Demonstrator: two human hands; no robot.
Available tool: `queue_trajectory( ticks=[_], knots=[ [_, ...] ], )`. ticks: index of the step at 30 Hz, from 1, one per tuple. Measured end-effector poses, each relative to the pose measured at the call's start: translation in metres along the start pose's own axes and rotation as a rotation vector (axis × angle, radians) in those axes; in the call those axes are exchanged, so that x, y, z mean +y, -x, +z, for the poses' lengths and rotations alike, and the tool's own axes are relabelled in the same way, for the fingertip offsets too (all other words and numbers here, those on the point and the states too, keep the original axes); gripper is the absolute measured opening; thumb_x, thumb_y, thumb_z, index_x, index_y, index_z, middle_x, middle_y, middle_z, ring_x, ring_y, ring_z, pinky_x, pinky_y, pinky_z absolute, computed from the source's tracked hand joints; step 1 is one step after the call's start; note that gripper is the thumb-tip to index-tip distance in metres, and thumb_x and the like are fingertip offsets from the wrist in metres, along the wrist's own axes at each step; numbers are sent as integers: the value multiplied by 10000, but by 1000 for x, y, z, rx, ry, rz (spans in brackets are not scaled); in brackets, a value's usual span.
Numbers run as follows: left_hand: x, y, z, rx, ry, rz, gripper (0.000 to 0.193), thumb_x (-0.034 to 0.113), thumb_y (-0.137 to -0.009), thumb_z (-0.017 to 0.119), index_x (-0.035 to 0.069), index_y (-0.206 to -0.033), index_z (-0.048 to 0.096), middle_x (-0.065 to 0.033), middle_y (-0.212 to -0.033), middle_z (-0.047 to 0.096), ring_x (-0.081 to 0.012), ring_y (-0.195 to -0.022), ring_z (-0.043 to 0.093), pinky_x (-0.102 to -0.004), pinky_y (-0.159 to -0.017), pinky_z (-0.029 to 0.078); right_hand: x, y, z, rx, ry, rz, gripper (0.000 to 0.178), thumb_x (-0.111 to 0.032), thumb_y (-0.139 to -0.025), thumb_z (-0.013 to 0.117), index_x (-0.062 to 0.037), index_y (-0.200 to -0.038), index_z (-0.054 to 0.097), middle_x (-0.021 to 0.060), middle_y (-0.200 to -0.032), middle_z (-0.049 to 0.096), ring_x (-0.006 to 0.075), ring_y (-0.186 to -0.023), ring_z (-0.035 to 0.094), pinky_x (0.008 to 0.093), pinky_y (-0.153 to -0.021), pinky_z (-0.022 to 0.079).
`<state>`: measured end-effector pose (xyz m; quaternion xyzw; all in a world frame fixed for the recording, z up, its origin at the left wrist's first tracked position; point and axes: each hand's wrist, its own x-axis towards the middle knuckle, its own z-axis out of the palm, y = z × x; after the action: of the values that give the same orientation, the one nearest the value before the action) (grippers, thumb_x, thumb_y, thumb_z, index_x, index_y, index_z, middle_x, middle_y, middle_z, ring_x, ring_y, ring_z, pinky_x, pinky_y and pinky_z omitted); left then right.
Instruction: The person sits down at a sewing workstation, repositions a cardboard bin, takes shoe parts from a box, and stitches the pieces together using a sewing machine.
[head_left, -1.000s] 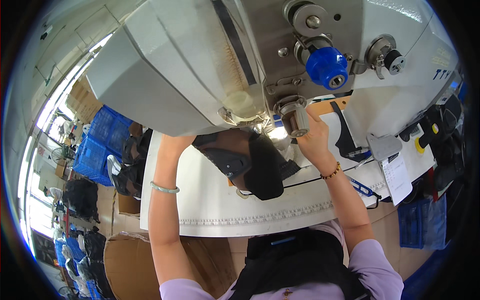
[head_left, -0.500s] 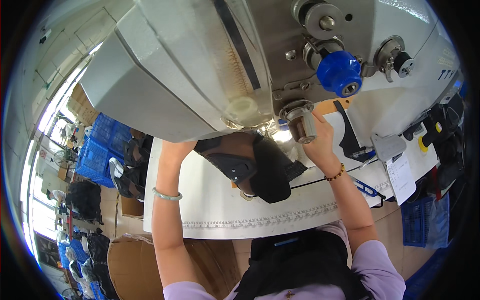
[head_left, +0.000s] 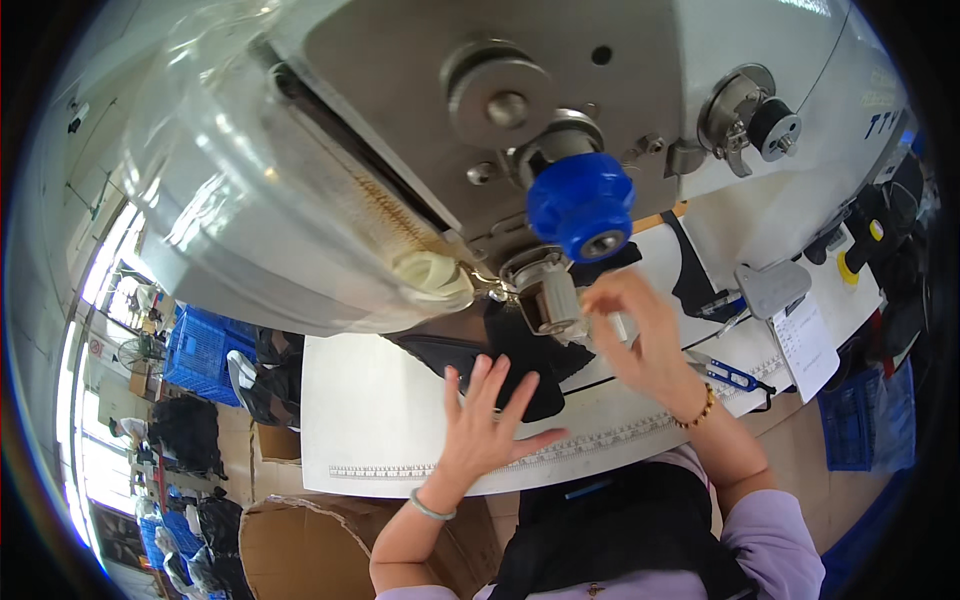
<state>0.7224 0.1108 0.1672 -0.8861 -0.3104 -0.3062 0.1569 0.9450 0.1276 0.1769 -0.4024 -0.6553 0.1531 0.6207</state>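
Observation:
A sewing machine head [head_left: 330, 240] fills the upper middle, with a blue knob [head_left: 582, 208] and a silver cylindrical fitting [head_left: 550, 305] low on it. Under it lies a black and brown piece of footwear-like work [head_left: 525, 375], partly hidden by the machine. My left hand [head_left: 485, 420] lies with fingers spread on the near edge of this black piece. Just right of the silver fitting, my right hand [head_left: 645, 345] has its fingers curled toward the thumb, slightly blurred. Whatever is between those fingertips is too small to make out.
The white table [head_left: 380, 430] has a ruler scale along its near edge. To the right are a blue-handled tool [head_left: 730, 375], a sheet of paper [head_left: 803, 350] and a black strip [head_left: 690, 270]. Blue crates [head_left: 205, 355] and a cardboard box [head_left: 300, 550] stand beside the table.
My left hand has come out from under the machine head toward me, onto the black piece. My right hand has drawn nearer and curled beside the fitting. The view has shifted closer to the machine.

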Motion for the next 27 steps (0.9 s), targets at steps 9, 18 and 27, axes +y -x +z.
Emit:
queue_trajectory(
  ticks=[9, 18, 27],
  knots=[
    [-8, -15, -2, -81, -165, 180, 522, 454, -820, 521, 102, -1203, 537, -237, -1263, 457, -360, -1199, 442, -531, -1005, 317, -7, 6, 22, -402, -406, 499, 186, -136, -877, 521, 29, -955, 558, 146, -668, 589, 199, -510, 573, 278, -483, 433],
    [-18, -7, 1, 111, 204, 102, 462, 216, -895, 347, -124, -1198, 425, -307, -1145, 521, -438, -1102, 507, -536, -952, 392, -6, 18, 32, -173, -309, 203, 167, -117, -862, 598, 8, -777, 526, 47, -572, 423, 75, -524, 328, 245, -454, 311],
    [-23, -5, 9, 242, 184, 148, 460, 207, -923, 315, -85, -1277, 347, -291, -1127, 543, -420, -1071, 538, -497, -919, 437, -7, 24, 36, -128, -330, 128, 181, -138, -850, 597, -11, -744, 523, 126, -582, 455, 233, -474, 418, 306, -456, 355]
  ],
)
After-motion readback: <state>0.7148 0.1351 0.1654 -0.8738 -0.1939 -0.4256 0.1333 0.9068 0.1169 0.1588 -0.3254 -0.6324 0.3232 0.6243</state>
